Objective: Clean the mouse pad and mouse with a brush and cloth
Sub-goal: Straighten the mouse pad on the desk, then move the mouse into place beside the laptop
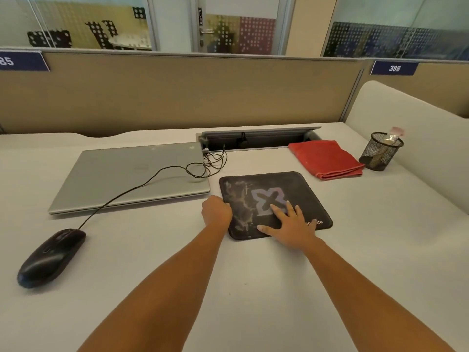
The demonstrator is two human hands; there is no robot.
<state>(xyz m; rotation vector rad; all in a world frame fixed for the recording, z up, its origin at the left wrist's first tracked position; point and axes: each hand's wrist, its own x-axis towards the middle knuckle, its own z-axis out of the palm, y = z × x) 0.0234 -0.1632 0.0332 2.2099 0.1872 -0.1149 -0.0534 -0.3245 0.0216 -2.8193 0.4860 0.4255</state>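
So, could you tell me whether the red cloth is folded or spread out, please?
Folded. The red cloth lies as a compact rectangle, with stacked layers showing along its near edge.

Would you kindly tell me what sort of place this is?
Likely an open-plan office: numbered partition panels back the desk, a closed laptop and wired mouse lie on it, and glass-walled rooms stand behind.
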